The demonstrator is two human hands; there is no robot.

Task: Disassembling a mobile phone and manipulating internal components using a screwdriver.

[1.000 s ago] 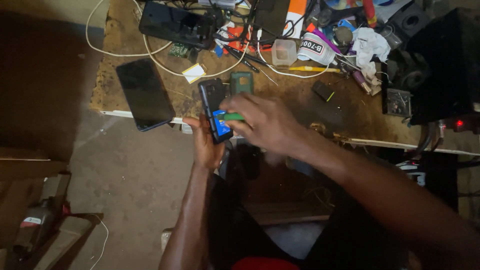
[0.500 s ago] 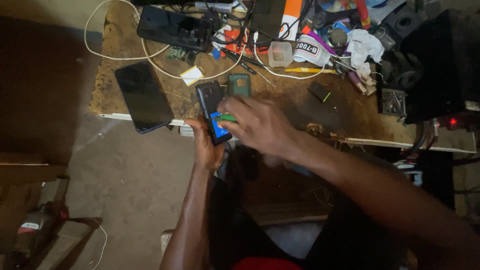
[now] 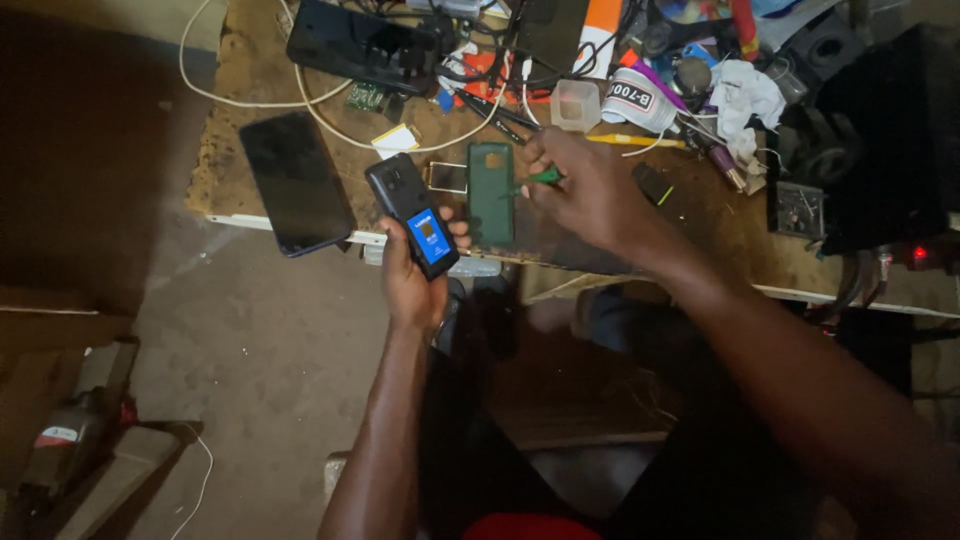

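The left hand [image 3: 415, 285] has its fingers wrapped round an opened phone [image 3: 412, 215] held off the tabletop [image 3: 740, 230] edge — a loosened grip could drop it to the floor; the right hand [image 3: 590, 190] pinches a green tool [image 3: 543, 178] beside a green back cover [image 3: 490, 192]; beyond those fingers, a small clear box [image 3: 577, 104] — contents unclear.

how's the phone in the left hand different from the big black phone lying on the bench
The small phone is gripped in the left hand, off the workbench; the large black phone lies flat, overhanging its edge. The held one is narrower and shows a blue patch; the large one's face is plain dark. Both are dark and rectangular.
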